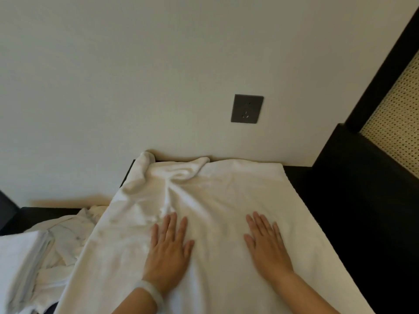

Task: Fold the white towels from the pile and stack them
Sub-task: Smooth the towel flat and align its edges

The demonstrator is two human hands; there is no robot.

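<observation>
As both lie palm-down with fingers straight and slightly spread, the left hand [169, 252] sits at lower centre of the frame and the right hand [266, 248] to its right, a gap of cloth between them. Neither curls round anything. A pale bracelet [154, 291] circles the left wrist.

Under both palms lies the large white terry towel [226, 191], spread from the bottom edge up to the middle of the frame, smooth around the right hand and bunched into ridges above the left. It covers a black tabletop [317, 200].

At lower left, just beside the towel's edge, lies a crumpled pile of white towels [65, 245], and at the far left edge a stack of folded white towels [20, 257].

Above, the cream wall [136, 75] bears a dark grey square socket [247, 108]; a woven cane panel [396, 123] stands at right.
</observation>
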